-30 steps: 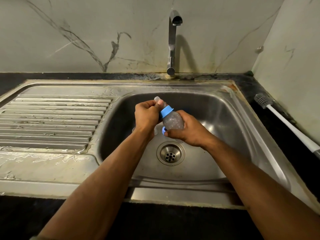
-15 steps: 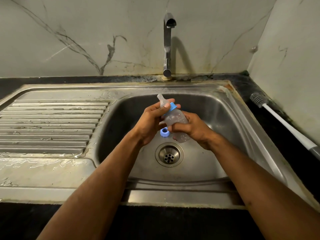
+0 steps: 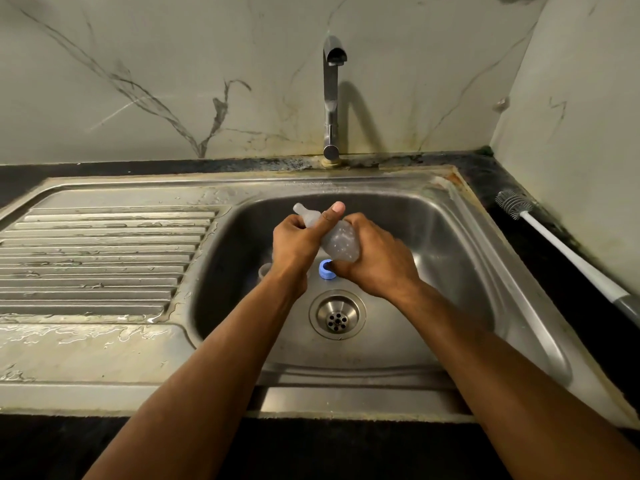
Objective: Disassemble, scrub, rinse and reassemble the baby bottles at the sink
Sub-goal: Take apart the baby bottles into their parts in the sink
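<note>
The bottle [image 3: 341, 242] hangs over the middle of the sink [image 3: 460, 244], held between both hands. Its long axis runs on a slant: the clear teat [image 3: 306, 213] points up and to the far left, the rounded base down and to the near right. The right hand [image 3: 375, 259] wraps the body from the right side, fingers curled under the base, so its grip is closed on the bottle. The left hand [image 3: 299, 242] is closed round the neck end, just below the teat, with the thumb [image 3: 329, 218] laid straight along the neck and its tip standing up beside the teat. The collar itself is hidden under that hand, so I cannot tell whether a ring sits there or how far it has come loose.

Judging from this, the step in hand is a twist or pull at the neck — the left hand is the nearer one to the teat and would carry it off along the bottle's axis, up and to the far left, while the right hand braces the body.

In the basin, a blue ring [image 3: 327, 269] lies on the floor just under the bottle's base, a little beyond the drain [image 3: 337, 318]. A small clear part [image 3: 265, 270] shows at the left of the left wrist, too hidden to name. The tap [image 3: 331, 98] stands at the far side with no water visible. On the dark bench at the right a bottle brush [image 3: 554, 239] lies well apart — bristles far, handle near.
</note>
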